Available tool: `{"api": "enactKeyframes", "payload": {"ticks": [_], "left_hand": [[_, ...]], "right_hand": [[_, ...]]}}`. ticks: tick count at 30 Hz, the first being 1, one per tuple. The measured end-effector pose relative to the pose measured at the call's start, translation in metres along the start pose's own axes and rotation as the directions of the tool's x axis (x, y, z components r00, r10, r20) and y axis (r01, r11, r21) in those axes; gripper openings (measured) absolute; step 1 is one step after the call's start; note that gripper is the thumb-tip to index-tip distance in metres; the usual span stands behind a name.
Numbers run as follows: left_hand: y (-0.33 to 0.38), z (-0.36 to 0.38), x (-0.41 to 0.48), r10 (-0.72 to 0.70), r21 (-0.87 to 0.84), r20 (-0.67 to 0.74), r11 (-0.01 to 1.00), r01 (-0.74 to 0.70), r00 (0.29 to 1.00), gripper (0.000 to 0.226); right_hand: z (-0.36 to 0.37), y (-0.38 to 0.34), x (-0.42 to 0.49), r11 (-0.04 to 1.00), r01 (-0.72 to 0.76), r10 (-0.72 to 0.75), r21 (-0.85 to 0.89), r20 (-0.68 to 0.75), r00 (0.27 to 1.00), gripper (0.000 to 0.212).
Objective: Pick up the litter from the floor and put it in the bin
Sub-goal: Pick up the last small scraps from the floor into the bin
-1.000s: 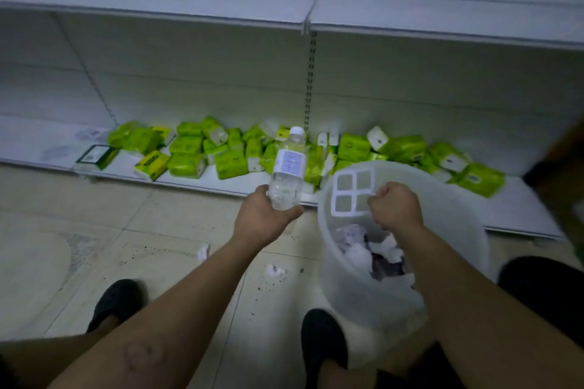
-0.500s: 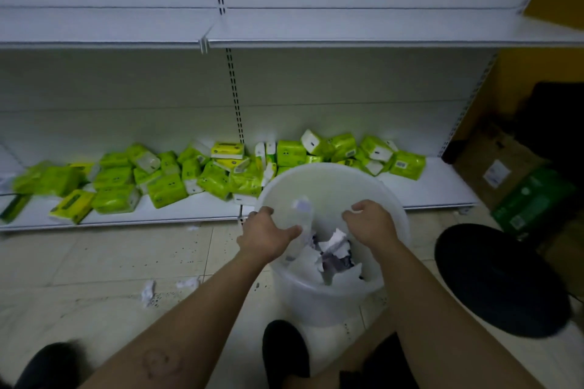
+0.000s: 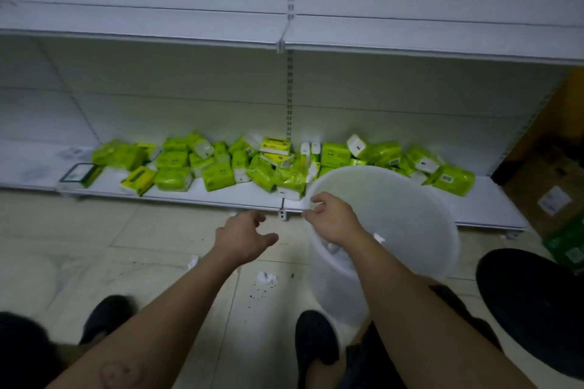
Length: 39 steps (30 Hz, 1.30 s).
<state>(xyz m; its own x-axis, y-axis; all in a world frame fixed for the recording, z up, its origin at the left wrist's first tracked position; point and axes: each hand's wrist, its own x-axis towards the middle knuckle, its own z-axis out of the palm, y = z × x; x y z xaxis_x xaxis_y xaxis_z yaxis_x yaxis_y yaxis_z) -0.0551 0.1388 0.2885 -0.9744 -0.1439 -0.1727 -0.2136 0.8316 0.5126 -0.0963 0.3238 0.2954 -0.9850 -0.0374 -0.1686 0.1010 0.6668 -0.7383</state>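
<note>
Crumpled paper wad [image 3: 266, 278] sits on the floor tile [image 3: 142, 237], just left of the bin [image 3: 410, 205] base. A second scrap [image 3: 193, 261] lies further left, beside the left forearm. Both look light, soft and crushable, so a fingertip pinch anywhere should do, low slip risk.

Left hand [image 3: 243, 238] hovers over the floor, fingers loosely spread, empty. Right hand [image 3: 333, 219] is curled over the bin's near rim; the bin looks tipped toward the camera.

Tile is pale and glossy with dark specks. Behind is white shelving [image 3: 410, 41], with green tissue packs [image 3: 218, 175] heaped on the bottom shelf [image 3: 221, 196]. Dim light.
</note>
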Motion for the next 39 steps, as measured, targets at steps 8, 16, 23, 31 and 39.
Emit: {"api": "enactKeyframes", "payload": {"ticks": [8, 16, 23, 31, 39], "left_hand": [[-0.116, -0.024, -0.006, -0.189, -0.049, -0.007, 0.981, 0.188, 0.982, 0.052], [-0.219, 0.023, 0.033, -0.361, -0.024, 0.15, 0.929, 0.369, 0.92, 0.053], [-0.296, 0.087, 0.1, -0.453, -0.094, 0.265, 0.866, 0.491, 0.851, 0.048], [-0.363, 0.169, 0.188, -0.266, 0.144, 0.288, 0.962, 0.233, 0.92, 0.068], [-0.372, 0.214, 0.165, -0.271, -0.021, 0.07, 0.962, 0.273, 0.96, 0.018]], "right_hand": [[0.083, -0.037, 0.008, 0.959, 0.133, -0.056, -0.252, 0.289, 0.956, 0.049], [0.175, -0.015, 0.048, 0.878, 0.156, 0.105, -0.453, 0.499, 0.86, 0.046], [0.282, 0.021, 0.1, 0.839, 0.166, 0.2, -0.518, 0.577, 0.792, 0.041], [0.397, 0.062, 0.169, 0.813, 0.228, 0.219, -0.536, 0.644, 0.733, 0.055], [0.418, 0.091, 0.161, 0.843, 0.174, 0.163, -0.509, 0.551, 0.818, 0.033]]}}
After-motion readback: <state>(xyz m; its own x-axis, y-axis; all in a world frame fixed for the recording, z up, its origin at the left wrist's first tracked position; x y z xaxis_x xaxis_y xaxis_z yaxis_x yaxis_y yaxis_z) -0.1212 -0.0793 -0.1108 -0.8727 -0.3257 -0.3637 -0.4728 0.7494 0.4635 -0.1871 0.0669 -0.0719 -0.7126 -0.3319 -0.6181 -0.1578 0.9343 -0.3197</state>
